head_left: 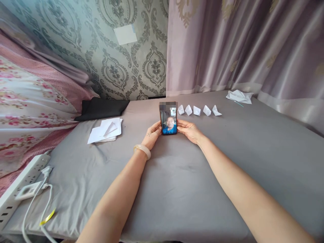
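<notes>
A smartphone (168,123) stands upright at the far middle of the grey cloth surface, its lit screen facing me with a video call showing a person. My left hand (152,134), with a pale bangle (142,151) at its wrist, grips the phone's left edge. On the opposite edge, my right hand (189,131) has its fingers closed against the phone. Just behind and right of that hand, several folded white paper pieces (196,110) are lined up in a row. The fingertips behind the phone are hidden.
White paper sheets (106,131) lie at the left, before a folded black cloth (102,108). More crumpled paper (239,97) rests at the far right by the curtain (215,50). A power strip (24,179) with white cables (48,209) runs along the left edge.
</notes>
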`<state>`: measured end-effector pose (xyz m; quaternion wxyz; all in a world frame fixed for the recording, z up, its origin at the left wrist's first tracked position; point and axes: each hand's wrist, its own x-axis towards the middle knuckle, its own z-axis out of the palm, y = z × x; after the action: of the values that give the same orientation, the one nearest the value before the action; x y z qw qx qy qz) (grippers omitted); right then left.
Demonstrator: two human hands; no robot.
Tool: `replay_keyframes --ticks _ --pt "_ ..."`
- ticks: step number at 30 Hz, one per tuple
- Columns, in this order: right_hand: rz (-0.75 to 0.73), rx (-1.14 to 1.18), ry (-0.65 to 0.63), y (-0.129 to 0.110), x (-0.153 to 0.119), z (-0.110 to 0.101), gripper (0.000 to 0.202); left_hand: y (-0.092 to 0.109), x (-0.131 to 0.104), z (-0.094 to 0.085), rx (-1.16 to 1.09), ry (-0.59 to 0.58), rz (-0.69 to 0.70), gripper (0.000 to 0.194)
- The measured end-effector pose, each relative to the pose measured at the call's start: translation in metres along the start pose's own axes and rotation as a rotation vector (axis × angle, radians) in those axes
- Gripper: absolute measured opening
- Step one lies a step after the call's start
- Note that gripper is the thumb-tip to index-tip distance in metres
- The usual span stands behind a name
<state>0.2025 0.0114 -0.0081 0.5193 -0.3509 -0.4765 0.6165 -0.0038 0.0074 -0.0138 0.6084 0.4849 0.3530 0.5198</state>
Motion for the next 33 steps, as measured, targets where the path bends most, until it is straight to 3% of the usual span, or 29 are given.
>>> replay_keyframes --ticks 8,16,22,33 --pt "0.014 -0.008 -0.044 -0.0056 -0.0016 0.0052 0.052 0.0007 0.0009 0.0001 -0.017 0.002 -0.008 0.055" --pt "0.01 0.009 0.03 -0.004 -0.0027 0.0049 0.034 0.0018 -0.0007 -0.0002 -0.003 -0.041 0.005 0.055" --pt "0.005 0.023 0.036 -0.0049 -0.0023 0.0068 0.039 0.0011 0.0009 -0.0012 -0.002 0.001 -0.01 0.058" --pt "0.01 0.026 0.016 -0.0047 -0.0009 0.0054 0.033 0.0014 0.0003 -0.0024 0.018 -0.044 0.006 0.058"
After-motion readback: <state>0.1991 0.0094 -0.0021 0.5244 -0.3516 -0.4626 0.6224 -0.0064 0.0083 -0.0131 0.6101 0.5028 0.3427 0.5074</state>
